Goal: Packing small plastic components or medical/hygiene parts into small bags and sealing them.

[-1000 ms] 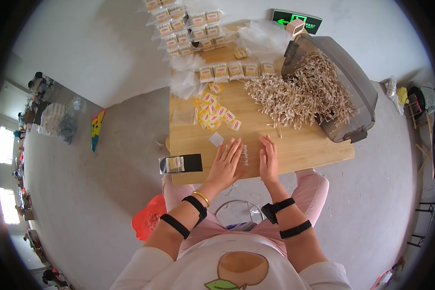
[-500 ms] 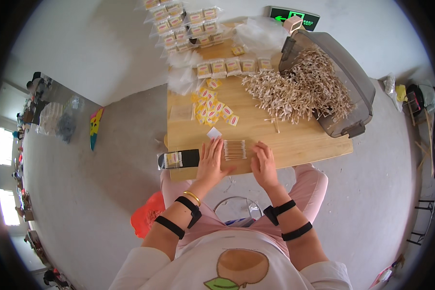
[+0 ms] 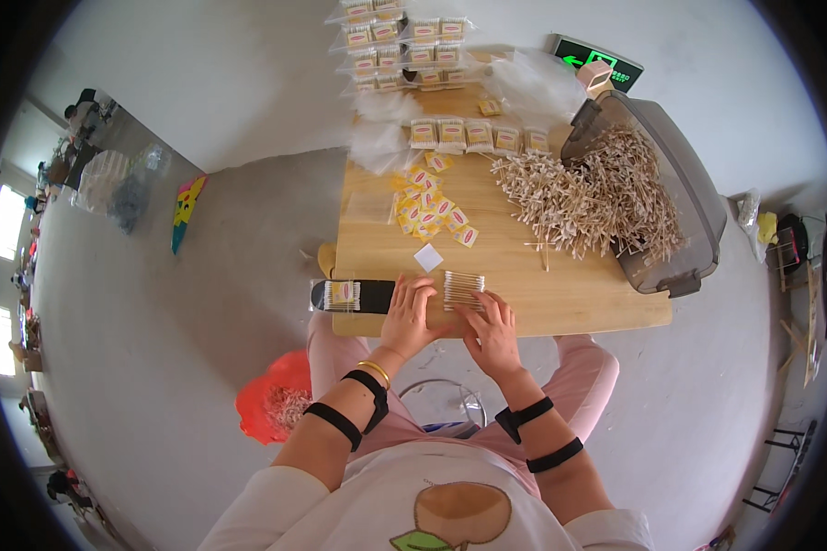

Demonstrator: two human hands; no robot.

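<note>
A neat row of cotton swabs (image 3: 464, 285) lies sideways near the front edge of the table, between my hands. My left hand (image 3: 409, 317) rests just left of the row, fingers bent and thumb stretched toward the right, holding nothing. At the row's lower right, my right hand (image 3: 492, 332) has its fingertips touching the swab ends, the fingers apart. A black strip (image 3: 377, 296) runs under the left fingers, and a clear packet of swabs with a yellow card (image 3: 343, 294) lies on its left part. Above the row is a blank white card (image 3: 428, 258).
Loose swabs (image 3: 560, 197) spill from a tipped grey bin (image 3: 708, 248) at the right. Yellow cards (image 3: 432, 207), clear bags (image 3: 381, 145) and a line of swab bundles (image 3: 479, 137) lie farther back. Packed bags (image 3: 377, 60) stand stacked behind. A red bag (image 3: 266, 390) sits on the floor.
My right hand has moved in to the left and now touches the swab row. My left hand's fingers have curled more. The whole view has shifted slightly.
</note>
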